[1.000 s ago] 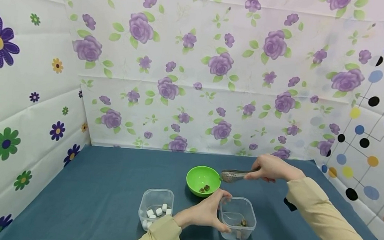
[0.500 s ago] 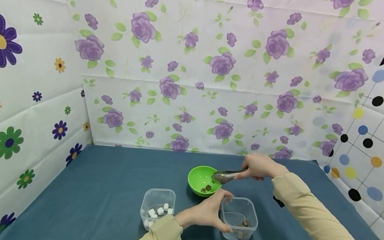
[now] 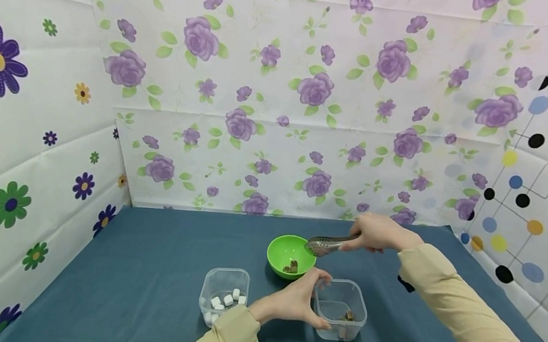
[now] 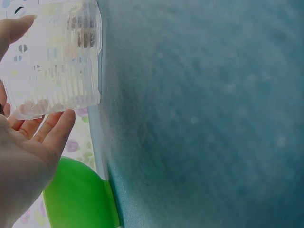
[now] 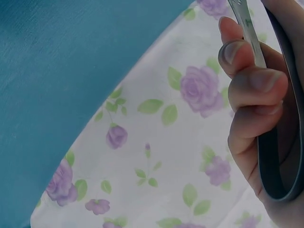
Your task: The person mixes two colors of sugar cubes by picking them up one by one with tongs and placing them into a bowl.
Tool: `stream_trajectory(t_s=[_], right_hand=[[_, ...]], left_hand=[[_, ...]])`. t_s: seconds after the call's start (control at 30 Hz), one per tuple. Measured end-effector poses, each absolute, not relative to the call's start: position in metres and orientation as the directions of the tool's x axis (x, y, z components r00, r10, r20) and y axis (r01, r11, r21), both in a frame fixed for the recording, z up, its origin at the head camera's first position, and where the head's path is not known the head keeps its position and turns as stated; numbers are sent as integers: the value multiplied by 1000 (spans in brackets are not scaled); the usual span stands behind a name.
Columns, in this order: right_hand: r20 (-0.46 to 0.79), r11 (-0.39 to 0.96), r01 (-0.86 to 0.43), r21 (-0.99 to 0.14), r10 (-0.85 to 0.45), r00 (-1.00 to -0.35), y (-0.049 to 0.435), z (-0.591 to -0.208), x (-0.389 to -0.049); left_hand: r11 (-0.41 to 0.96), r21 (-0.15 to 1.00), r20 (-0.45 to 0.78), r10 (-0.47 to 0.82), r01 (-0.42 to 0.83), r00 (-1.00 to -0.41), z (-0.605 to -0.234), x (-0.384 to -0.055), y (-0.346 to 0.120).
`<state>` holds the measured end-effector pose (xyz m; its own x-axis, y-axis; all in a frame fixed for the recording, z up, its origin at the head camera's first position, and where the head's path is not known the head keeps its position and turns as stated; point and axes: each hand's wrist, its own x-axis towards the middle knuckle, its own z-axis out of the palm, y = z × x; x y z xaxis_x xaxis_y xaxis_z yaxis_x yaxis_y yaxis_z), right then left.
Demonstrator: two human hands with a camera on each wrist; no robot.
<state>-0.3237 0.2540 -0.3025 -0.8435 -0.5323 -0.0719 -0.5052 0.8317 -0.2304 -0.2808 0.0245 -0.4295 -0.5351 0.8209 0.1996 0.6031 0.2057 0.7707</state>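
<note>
My right hand (image 3: 378, 233) grips metal tongs (image 3: 326, 245), its fingers curled round the handles in the right wrist view. The perforated tong ends overlap the right rim of a green bowl (image 3: 280, 254). Inside that bowl lie a few small brown cubes (image 3: 291, 267), bunched near the front. My left hand (image 3: 292, 302) holds a clear plastic container (image 3: 362, 301) between thumb and fingers, just in front of the bowl. Some brown pieces (image 3: 348, 316) sit in this container's front right part. The left wrist view shows its ribbed wall (image 4: 57, 61) with the thumb and fingertips on opposite sides.
Left of my left forearm stands a second clear container (image 3: 210, 285) with several white cubes (image 3: 228, 300); my sleeve partly covers it. A dark blue cloth (image 3: 163, 259) covers the table. Patterned sheets (image 3: 273, 182) rise behind and at both sides.
The tongs went left over the bowl, then drew back slightly to the right. One more brown cube now appears in the bowl. My left hand has kept its hold on the container.
</note>
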Motion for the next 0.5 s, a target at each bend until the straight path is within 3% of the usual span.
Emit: stream_trajectory(t_s=[0.3,0.5], right_hand=[[-47,779,-573,-254,-602,-797,273,-285,-304],[-84,783,-554,-282,-595,-799,282,-278,-294]], left_hand=[[211,764,202,820,610,-536,-429,-281,23],[216,764,198,819,608,-539,-430,-281,25]])
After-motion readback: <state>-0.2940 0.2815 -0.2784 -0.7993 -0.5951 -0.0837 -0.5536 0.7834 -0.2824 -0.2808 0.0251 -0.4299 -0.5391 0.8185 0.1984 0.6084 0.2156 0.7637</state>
